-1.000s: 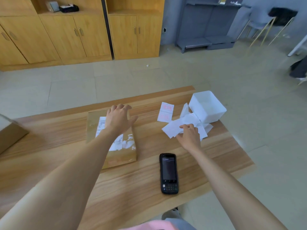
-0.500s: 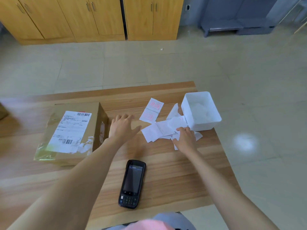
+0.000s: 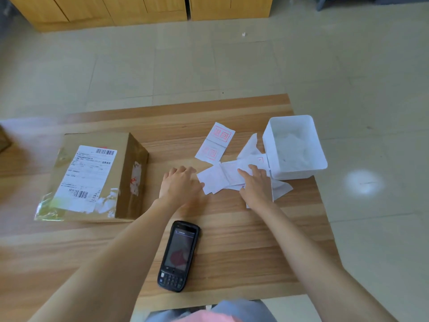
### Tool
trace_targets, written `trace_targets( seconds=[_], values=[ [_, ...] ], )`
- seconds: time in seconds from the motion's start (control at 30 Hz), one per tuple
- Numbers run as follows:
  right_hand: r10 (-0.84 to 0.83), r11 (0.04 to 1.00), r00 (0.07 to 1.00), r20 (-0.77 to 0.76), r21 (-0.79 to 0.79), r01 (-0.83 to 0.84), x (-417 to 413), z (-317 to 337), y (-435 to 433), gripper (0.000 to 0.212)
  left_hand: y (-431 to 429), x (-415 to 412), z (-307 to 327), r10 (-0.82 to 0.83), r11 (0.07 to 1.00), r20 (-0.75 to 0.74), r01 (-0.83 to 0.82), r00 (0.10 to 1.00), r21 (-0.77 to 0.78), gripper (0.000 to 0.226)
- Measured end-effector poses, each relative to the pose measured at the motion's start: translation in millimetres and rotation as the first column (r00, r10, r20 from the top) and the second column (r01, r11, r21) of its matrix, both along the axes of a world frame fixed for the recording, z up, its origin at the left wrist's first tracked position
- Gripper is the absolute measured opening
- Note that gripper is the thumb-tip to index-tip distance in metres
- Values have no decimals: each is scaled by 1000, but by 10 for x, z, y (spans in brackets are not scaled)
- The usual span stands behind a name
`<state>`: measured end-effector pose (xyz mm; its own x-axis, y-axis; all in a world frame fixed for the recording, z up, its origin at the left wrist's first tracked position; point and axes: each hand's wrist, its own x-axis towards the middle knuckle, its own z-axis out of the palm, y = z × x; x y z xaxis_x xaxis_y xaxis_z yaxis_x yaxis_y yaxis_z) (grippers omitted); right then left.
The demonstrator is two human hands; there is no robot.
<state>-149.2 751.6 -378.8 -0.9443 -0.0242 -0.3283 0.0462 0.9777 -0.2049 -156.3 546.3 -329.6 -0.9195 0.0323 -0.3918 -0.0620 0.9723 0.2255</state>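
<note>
Wooden table (image 3: 232, 252) stands on a pale tiled floor. A pile of white paper slips (image 3: 214, 180) lies near the far right corner, touching a white tub (image 3: 299, 174). Her left hand (image 3: 180, 185) lies flat with straight fingers at the pile's left edge. Her right hand (image 3: 256, 185) presses flat fingers on top of the pile. A cardboard box (image 3: 131, 182) sits to the left, and a black scanner (image 3: 180, 254) lies nearer.

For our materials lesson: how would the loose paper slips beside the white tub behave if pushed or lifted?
Probably floppy and light: the paper slips look thin, and one curls up beside the white tub. Likely to slide and scatter on the smooth table, since they overlap loosely under the right hand.
</note>
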Motion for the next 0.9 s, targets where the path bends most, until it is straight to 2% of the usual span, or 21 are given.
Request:
trace_targets(
  seconds=[0.2,0.4,0.57,0.73,0.8,0.9],
  values=[
    [109,985,994,17,129,-110,-91,-126,-9,57,14,-48,-102,9,1000,36,-9,999,-7,46],
    [148,979,989,-4,144,-146,-26,-189,24,58,-22,-90,-192,6,1000,49,-6,999,-8,44],
    [143,975,990,16,171,-143,-34,-193,38,48,-19,-161,-171,-27,1000,32,27,999,-5,48],
    [78,990,994,-78,126,-68,-18,-158,31,19,-22,-187,-126,-58,998,22,58,998,-14,50],
    [126,986,989,-81,122,-115,-16,-147,35,21,-42,-178,-108,-67,998,18,67,998,-19,50],
    [194,964,978,-79,200,-175,-20,-126,83,26,-80,-160,-81,-65,998,7,66,998,-16,51]
  ],
)
